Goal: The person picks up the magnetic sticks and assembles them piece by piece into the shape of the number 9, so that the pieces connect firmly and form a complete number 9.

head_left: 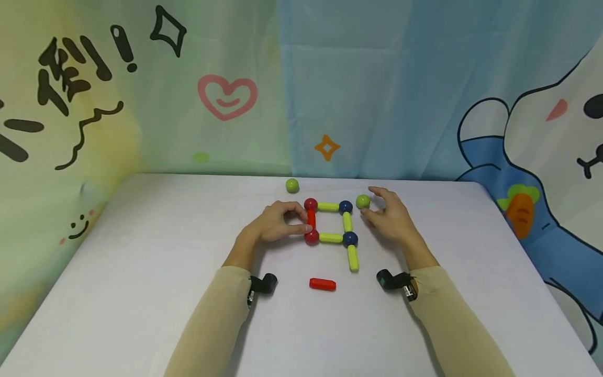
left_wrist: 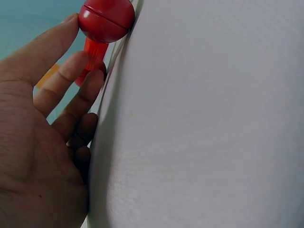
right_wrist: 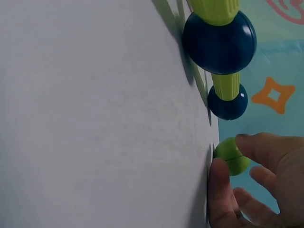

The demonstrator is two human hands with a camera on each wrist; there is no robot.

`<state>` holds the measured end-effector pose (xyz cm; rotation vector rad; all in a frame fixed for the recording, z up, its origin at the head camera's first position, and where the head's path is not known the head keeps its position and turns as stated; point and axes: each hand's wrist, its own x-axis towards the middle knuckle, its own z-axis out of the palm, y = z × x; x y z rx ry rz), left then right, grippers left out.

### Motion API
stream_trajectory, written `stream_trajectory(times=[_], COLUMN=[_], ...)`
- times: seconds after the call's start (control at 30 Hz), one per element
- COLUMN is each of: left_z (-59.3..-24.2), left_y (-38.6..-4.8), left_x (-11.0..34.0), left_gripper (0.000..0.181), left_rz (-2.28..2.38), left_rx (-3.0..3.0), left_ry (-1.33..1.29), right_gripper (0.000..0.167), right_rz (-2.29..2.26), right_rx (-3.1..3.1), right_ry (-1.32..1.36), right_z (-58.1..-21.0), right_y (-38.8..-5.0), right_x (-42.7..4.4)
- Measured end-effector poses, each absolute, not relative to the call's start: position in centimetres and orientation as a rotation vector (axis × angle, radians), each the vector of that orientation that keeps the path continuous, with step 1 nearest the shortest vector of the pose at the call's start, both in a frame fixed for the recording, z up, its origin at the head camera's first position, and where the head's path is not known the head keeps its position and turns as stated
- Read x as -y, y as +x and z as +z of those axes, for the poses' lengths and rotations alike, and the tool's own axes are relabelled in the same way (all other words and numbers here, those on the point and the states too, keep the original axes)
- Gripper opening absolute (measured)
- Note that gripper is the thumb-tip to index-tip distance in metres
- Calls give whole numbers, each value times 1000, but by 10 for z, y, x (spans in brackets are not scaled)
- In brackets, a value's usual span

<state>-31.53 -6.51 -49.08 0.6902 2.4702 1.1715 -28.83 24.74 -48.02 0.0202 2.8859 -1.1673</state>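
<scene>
My left hand (head_left: 281, 222) rests at the left side of a square frame of balls and rods. Its thumb touches the near red ball (left_wrist: 107, 20), and another finger lies against the red rod (left_wrist: 96, 50). Beside the frame's far right corner, my right hand (head_left: 388, 214) has thumb and forefinger spread around a green ball (head_left: 363, 201). Whether they touch it is hard to tell. Two dark blue balls, one far (head_left: 346, 207) and one near (head_left: 350, 239), form the right corners, joined by a yellow-green rod (head_left: 347, 221). Another yellow-green rod (head_left: 353, 258) sticks out toward me from the near blue ball.
A loose red rod (head_left: 322, 284) lies on the white table (head_left: 141, 293) in front of the frame. Another green ball (head_left: 292, 185) sits near the table's back edge. A printed curtain (head_left: 367, 94) hangs right behind the table.
</scene>
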Motion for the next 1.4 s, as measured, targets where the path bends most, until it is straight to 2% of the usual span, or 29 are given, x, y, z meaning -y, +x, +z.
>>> stream_trajectory(times=[0.3, 0.6, 1.4], left_z=[-490, -492, -490], left_y=[-315, -315, -314], left_x=[64, 64, 68], left_gripper=[19, 17, 16], left_rz=[1176, 1187, 1187], left_rx=[-2465, -2451, -2429], left_ry=[686, 696, 744], right_gripper=[53, 47, 42], right_rz=[-1113, -1148, -1141], right_rx=[-2908, -2903, -2855], right_ry=[67, 114, -14], right_z=[-480, -484, -463], right_y=[-292, -290, -241], right_x=[-244, -241, -257])
